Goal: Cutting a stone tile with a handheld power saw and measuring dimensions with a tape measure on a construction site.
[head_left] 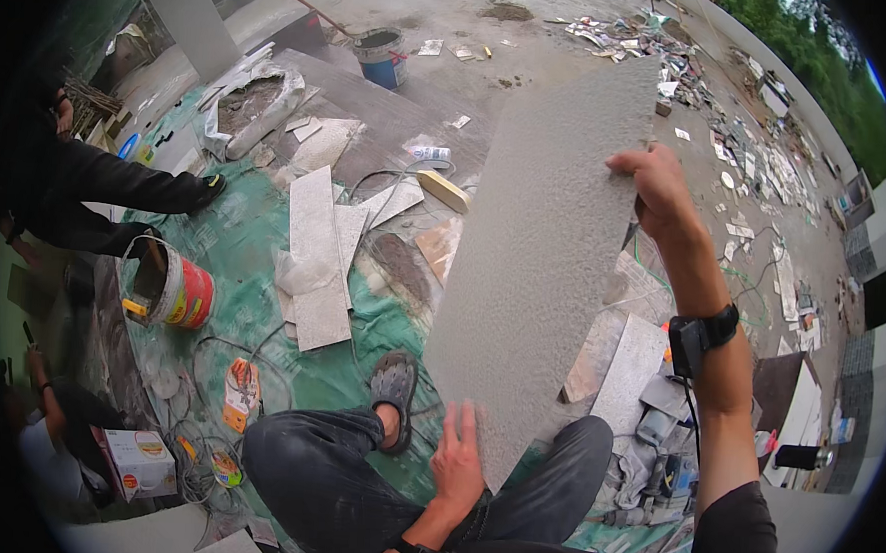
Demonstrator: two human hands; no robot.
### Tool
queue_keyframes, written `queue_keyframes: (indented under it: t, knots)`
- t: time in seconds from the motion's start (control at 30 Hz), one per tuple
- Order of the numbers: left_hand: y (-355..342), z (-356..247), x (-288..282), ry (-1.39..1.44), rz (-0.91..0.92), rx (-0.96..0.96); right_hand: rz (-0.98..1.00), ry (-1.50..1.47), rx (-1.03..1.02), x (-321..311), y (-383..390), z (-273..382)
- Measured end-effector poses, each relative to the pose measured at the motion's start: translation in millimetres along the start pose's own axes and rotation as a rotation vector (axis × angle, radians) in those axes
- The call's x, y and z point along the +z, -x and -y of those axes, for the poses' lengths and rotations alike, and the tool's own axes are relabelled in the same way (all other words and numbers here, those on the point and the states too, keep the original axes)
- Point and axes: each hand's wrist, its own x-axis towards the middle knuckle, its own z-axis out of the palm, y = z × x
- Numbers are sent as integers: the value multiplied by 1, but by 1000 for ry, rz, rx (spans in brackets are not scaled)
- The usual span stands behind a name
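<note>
The right hand point(658, 193) is closed around the side of a long gray slab point(541, 232), with its thumb on the front and most of its other fingers hidden behind the edge. The left hand point(456, 464) has its fingers almost straight, touching the slab at its low left corner. Its thumb is hard to see, so I cannot tell how tightly that hand holds on. The slab is in front of the person, tilted, with its low end between the two bent legs point(328, 471) and its top pointing away and a bit to the right. It is big and hides much of the floor behind it. Just left of it is a yellow and white block point(443, 190). Farther left, a messy pile of pale slabs point(324, 260) lies on a green sheet point(257, 197), with a see-through plastic bag point(303, 272) on top. Next comes a red and white bucket point(189, 298), near a person in dark clothes point(117, 189). Gray wires and an orange packet point(242, 391) lie near the left knee. On the right are another pale slab point(630, 371) and a jumble of tools point(668, 474). Far off stand a blue bucket point(382, 68) and lots of scraps point(750, 162) on the ground.
</note>
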Motion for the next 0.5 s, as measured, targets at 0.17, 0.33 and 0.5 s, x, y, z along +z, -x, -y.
queue_keyframes:
  t: [0.17,0.33,0.5]
  knots:
    - [9,34,52,1737,-13,-1115,-173,-228,-296,-16,115,50]
    - [-39,-32,-9,2574,-336,-1422,-202,-283,-445,-22,199,30]
    - [-95,-4,8,2583,-569,-835,-277,-262,-501,-26,246,-34]
